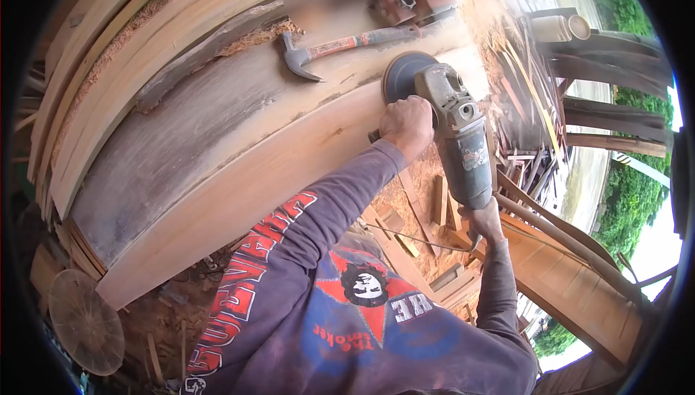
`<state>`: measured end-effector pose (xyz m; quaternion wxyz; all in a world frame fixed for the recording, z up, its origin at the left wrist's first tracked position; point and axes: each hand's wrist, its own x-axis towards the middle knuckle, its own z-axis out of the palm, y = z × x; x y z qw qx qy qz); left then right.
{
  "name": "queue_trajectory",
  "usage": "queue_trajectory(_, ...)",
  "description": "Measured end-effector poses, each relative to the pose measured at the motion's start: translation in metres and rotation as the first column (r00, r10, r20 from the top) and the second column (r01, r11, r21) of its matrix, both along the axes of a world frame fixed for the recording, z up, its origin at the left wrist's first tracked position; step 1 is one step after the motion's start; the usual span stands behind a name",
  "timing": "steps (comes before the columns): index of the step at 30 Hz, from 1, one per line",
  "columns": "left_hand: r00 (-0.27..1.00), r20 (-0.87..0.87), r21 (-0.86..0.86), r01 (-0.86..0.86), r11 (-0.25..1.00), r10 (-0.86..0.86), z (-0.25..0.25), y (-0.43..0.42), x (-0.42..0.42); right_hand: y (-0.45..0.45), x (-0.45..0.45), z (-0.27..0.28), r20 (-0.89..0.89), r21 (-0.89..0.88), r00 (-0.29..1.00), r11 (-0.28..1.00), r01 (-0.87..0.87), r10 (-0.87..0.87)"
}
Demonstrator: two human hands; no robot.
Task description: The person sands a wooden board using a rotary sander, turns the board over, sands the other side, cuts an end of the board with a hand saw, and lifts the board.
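Observation:
With both hands I hold an angle grinder fitted with a dark round sanding disc. My left hand is closed around its side handle near the head. Behind it, my right hand wraps the rear grip, where a cord hangs. The disc is at the right part of a long, curved, pale wooden board; I cannot tell how firmly they touch. Above the board, on a grey wooden surface, lies a claw hammer with a worn reddish handle.
A reddish-brown tool sits beyond the hammer. Curved planks are stacked at upper left. At lower left stands a round wire-like guard. Sawdust and wood offcuts cover the ground, and dark timbers lie at right.

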<state>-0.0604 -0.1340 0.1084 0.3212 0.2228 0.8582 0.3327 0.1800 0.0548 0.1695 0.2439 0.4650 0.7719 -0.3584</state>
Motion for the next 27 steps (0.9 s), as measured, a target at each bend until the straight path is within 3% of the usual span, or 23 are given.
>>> queue_trajectory(2, 0.999, -0.045, 0.029, 0.004, 1.0, -0.003, -0.005, 0.019, -0.009, 0.018, -0.006, -0.007, -0.097, 0.041, 0.99, 0.994, -0.1, 0.103)
queue_trajectory(3, 0.998, -0.057, 0.019, 0.008, 1.0, -0.007, -0.005, 0.028, -0.013, 0.023, -0.01, -0.007, -0.115, 0.01, 0.991, 0.998, -0.068, 0.068)
queue_trajectory(6, 0.997, -0.077, 0.048, 0.004, 0.999, 0.0, -0.012, 0.058, -0.024, 0.053, -0.015, -0.014, -0.022, 0.033, 0.994, 0.994, -0.103, 0.104)
queue_trajectory(8, 0.995, -0.098, 0.054, -0.007, 0.999, 0.012, -0.016, 0.082, -0.027, 0.061, -0.015, -0.016, -0.071, 0.067, 0.992, 0.993, -0.1, 0.105)
queue_trajectory(12, 0.993, -0.109, 0.036, 0.055, 0.998, -0.051, -0.017, 0.136, -0.033, 0.082, -0.002, -0.023, -0.034, 0.079, 0.999, 0.997, 0.01, -0.008)
queue_trajectory(17, 0.969, -0.185, -0.004, 0.165, 0.986, -0.163, -0.013, 0.155, -0.016, 0.048, 0.029, -0.023, -0.13, 0.097, 0.985, 0.988, 0.122, -0.109)
queue_trajectory(20, 0.941, -0.225, 0.034, 0.267, 0.963, -0.253, -0.012, 0.126, 0.008, 0.007, 0.07, -0.032, -0.19, 0.082, 0.963, 0.974, 0.21, -0.192)
queue_trajectory(22, 0.921, -0.203, 0.0, 0.341, 0.94, -0.333, -0.012, 0.089, 0.024, -0.042, 0.08, -0.023, -0.135, 0.081, 0.951, 0.953, 0.29, -0.278)
queue_trajectory(25, 0.938, -0.082, -0.082, 0.331, 0.94, -0.338, 0.003, 0.01, 0.041, -0.11, 0.111, -0.032, -0.174, 0.0, 0.944, 0.959, 0.283, -0.279)
queue_trajectory(27, 0.939, -0.014, -0.242, 0.331, 0.912, -0.344, 0.011, -0.046, 0.052, -0.166, 0.107, -0.013, -0.077, 0.002, 0.976, 0.979, 0.206, -0.205)
